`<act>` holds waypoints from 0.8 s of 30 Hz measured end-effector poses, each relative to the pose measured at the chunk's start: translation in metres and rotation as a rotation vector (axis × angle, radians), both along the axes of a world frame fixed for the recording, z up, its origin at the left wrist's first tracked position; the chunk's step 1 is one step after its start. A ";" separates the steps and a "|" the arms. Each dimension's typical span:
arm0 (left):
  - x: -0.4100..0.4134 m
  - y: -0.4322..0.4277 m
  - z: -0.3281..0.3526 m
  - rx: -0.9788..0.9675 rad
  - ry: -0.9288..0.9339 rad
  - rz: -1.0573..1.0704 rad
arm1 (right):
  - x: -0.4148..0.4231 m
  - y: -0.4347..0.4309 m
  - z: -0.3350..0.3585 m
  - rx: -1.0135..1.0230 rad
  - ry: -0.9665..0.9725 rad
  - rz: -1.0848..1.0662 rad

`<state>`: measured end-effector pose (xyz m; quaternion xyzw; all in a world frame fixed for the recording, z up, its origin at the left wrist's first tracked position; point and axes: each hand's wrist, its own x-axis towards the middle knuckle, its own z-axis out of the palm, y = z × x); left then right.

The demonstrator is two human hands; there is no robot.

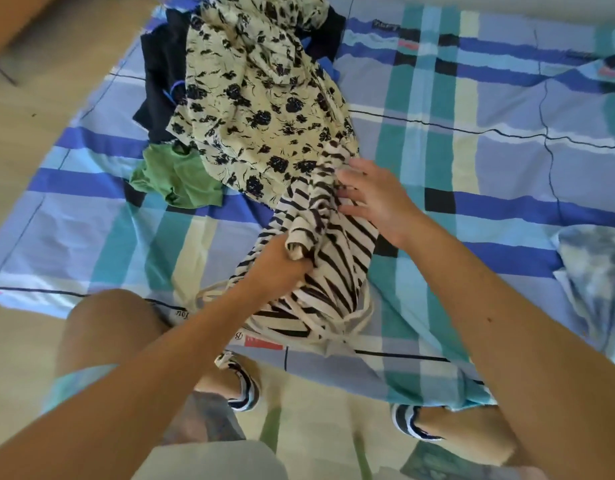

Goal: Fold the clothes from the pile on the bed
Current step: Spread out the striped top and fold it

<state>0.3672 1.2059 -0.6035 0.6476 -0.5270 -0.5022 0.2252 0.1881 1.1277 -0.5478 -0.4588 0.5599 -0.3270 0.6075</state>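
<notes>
Sorting step, by the look of it: pulling one black-and-white striped garment (334, 258) free of the clothes pile (236, 81) on the bed (507, 161). Lies bunched at 6 o'clock of the pile, near the bed's close edge, with its upper end tucked under a cream floral garment (264, 133).

At 7 o'clock of the striped cloth, left hand (278, 268), fingers curled round a fistful of it. At 1 o'clock, right hand (375, 199), fingers spread, tips resting on the stripes just where they meet the floral piece.

No fold made yet, judging by the crumpled cloth. Calls next for drawing the striped piece clear toward 6 o'clock while holding the floral one back. Then for spreading it flat on bare sheet before any fold.

Counted:
- two hands
- one striped garment
- one floral garment
- one green garment (174, 181) at 8 o'clock of the pile
- dark clothes (164, 71) at 10 o'clock, number impossible to tell
- one pale mottled cloth (597, 265), well apart at 3 o'clock on the bed
</notes>
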 end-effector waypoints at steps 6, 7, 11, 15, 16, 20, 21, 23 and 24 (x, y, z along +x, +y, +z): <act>0.079 -0.005 -0.052 0.228 -0.436 0.085 | 0.020 0.039 -0.086 0.112 0.487 0.057; 0.079 -0.005 -0.054 0.202 -0.436 0.120 | 0.016 0.052 -0.093 0.086 0.518 -0.020; 0.064 -0.008 -0.055 0.233 -0.246 0.299 | 0.006 0.102 -0.117 0.157 0.421 -0.310; 0.054 0.002 -0.067 0.310 -0.212 0.284 | 0.008 0.132 -0.123 0.336 0.104 -0.328; 0.053 0.005 -0.068 0.322 -0.222 0.256 | 0.011 0.135 -0.125 0.320 0.055 -0.330; 0.052 0.014 -0.066 0.389 -0.116 0.186 | 0.020 0.139 -0.125 0.278 0.046 -0.274; 0.052 0.016 -0.065 0.403 -0.076 0.175 | 0.020 0.140 -0.125 0.273 0.057 -0.261; 0.049 0.021 -0.063 0.411 -0.004 0.163 | 0.014 0.142 -0.125 0.266 0.101 -0.286; 0.046 0.025 -0.062 0.392 0.008 0.161 | 0.009 0.143 -0.124 0.266 0.116 -0.315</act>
